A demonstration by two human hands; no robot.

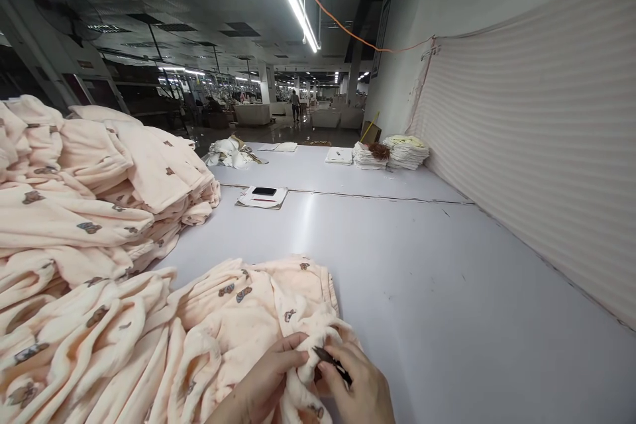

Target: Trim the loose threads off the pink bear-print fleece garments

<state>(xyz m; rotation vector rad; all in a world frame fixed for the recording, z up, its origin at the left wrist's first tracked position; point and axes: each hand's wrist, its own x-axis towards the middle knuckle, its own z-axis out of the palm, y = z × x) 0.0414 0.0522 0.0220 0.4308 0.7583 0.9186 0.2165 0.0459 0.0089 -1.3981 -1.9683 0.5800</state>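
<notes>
A pale peach fleece garment [268, 305] with small bear prints lies bunched at the front of the table. My left hand [268, 371] pinches a fold of it between thumb and fingers. Close beside, my right hand [360, 381] is closed around small dark thread snips [334, 366], whose tips point left at the pinched fold. Part of the snips is hidden inside my right hand. More of the same fleece [94, 344] spreads over the table's left front.
A tall heap of peach fleece garments [99, 185] stands at the left. On the white table [447, 291] lie a clipboard with papers [248, 199], a black phone [264, 191], stacked white cloths [407, 154] and a crumpled white cloth [231, 154]. A striped cloth [536, 126] covers the right wall.
</notes>
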